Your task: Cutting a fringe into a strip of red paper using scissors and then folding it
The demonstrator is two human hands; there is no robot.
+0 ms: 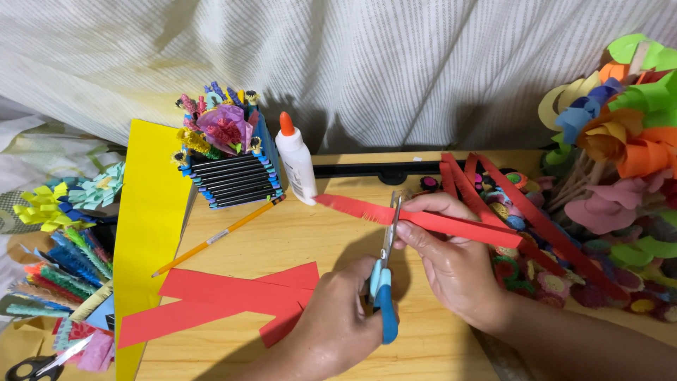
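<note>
My left hand [338,321] grips blue-handled scissors [384,282], blades pointing away from me and closed around the edge of a long red paper strip [451,224]. My right hand [451,264] pinches that strip just right of the blades, thumb underneath and fingers on top. The strip's left end [345,206] is cut into a fine fringe and hangs above the wooden table [296,236]. Its right end lies over a pile of rolled paper flowers.
Red paper pieces [233,296], a yellow sheet [144,233] and a pencil [218,236] lie to the left. A glue bottle [296,162] and a decorated box [233,169] stand behind. Paper flowers [613,148] crowd the right; fringed strips and black scissors [35,365] lie far left.
</note>
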